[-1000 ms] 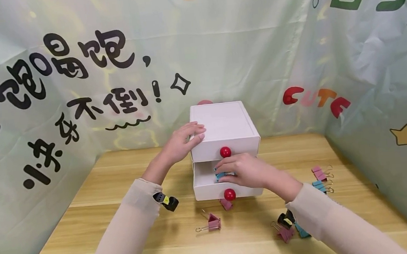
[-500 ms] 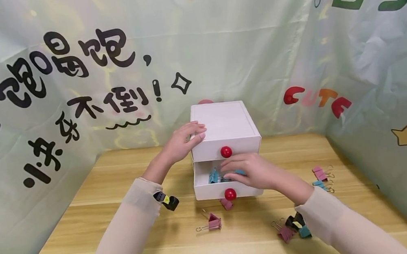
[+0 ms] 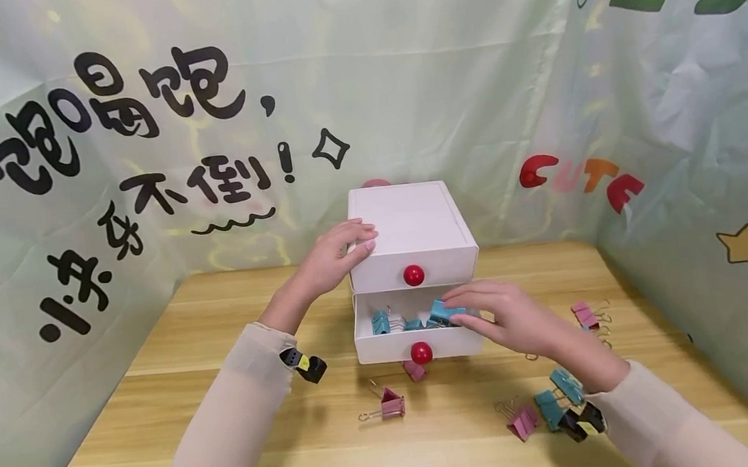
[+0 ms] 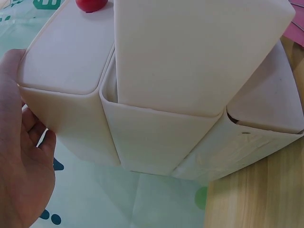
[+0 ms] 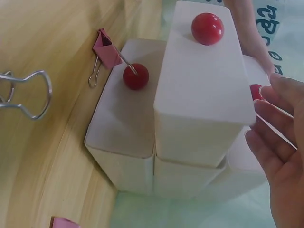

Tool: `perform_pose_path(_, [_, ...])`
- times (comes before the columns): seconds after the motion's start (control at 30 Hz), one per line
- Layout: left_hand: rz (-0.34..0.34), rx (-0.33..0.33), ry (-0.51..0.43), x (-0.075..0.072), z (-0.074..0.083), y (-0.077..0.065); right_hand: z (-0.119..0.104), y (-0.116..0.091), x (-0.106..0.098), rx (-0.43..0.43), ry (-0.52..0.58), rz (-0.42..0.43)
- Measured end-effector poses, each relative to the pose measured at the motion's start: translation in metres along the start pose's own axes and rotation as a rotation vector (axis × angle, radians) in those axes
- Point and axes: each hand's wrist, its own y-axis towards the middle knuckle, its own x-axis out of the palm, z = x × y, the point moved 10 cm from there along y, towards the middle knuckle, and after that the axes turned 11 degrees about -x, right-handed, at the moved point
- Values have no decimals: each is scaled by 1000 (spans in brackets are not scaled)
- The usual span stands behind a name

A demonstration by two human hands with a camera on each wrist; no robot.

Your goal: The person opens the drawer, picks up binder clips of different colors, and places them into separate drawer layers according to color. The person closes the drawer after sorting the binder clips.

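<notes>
A white drawer cabinet (image 3: 409, 219) with red knobs stands at the back of the table, its middle drawer (image 3: 392, 348) pulled out. Inside that drawer lie several blue binder clips, one blue clip (image 3: 380, 321) at the left and another blue clip (image 3: 445, 311) at the right. My left hand (image 3: 335, 256) rests on the cabinet's upper left edge, fingers over the top. At the drawer's right end my right hand (image 3: 507, 316) hovers with loosely bent, parted fingers, the tips right at the right-hand clip. The right wrist view shows the fingers (image 5: 273, 121) beside the drawer's edge, holding nothing visible.
Pink binder clips (image 3: 392, 403) lie in front of the cabinet, one partly under the drawer. Near the right wrist are a pink clip (image 3: 522, 422) and two blue clips (image 3: 549, 408). A further pink clip (image 3: 584, 313) lies far right. Printed cloth (image 3: 443, 106) encloses the table.
My right hand has moved right within the drawer and its fingers have let go of blue clips, which now show spread along it. The left hand stays in place.
</notes>
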Motion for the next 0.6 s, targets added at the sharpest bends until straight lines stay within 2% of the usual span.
perform_pose_path(0.2, [-1, -1, 9, -1, -1, 0, 5, -17, -9, 109, -5, -9])
perform_pose_path(0.43, [-3, -7, 10, -1, -2, 0, 7, -40, -10, 180, 70, -18])
perform_pose_path(0.6, [-2, -2, 18, 0, -1, 0, 10, -59, -12, 239, 68, -34])
